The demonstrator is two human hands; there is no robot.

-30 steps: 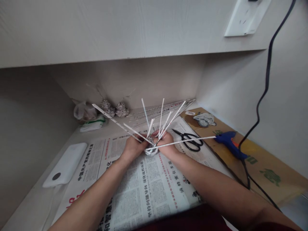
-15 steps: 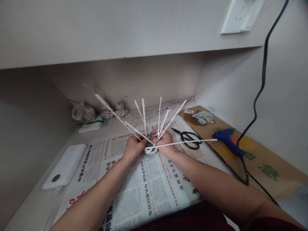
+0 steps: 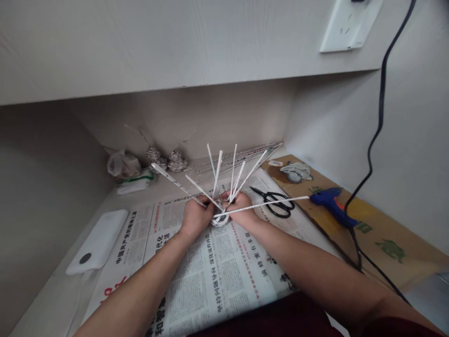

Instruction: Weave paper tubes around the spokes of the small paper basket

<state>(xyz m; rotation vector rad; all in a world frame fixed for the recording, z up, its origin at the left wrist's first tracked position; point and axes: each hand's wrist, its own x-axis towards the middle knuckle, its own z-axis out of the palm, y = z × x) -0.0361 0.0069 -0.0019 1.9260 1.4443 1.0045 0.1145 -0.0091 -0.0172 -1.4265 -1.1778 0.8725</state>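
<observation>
Between my two hands is a small woven paper basket (image 3: 220, 220), its rounded base toward me above the newspaper (image 3: 196, 262). Several rolled paper sticks (image 3: 216, 173) fan upward from it, and one long paper stick (image 3: 270, 204) points right, passing over my right wrist. My left hand (image 3: 198, 213) is closed on the left side of the weave, by a stick that slants up to the left. My right hand (image 3: 242, 206) grips the right side, its fingers curled behind the upright sticks. The fingertips of both hands are partly hidden by the sticks.
Black scissors (image 3: 277, 202) lie to the right. Beyond them, a blue glue gun (image 3: 329, 201) and a crumpled wad (image 3: 297, 172) rest on cardboard (image 3: 386, 252). A white power bank (image 3: 98, 241) is at left. Woven pieces (image 3: 177, 160), a plastic bag (image 3: 122, 164) and loose paper sticks (image 3: 242, 154) lie behind.
The sticks on the left have swung a little to the right and lower as the basket turns slightly in my hands. Both hands keep their hold. The camera view has shifted slightly.
</observation>
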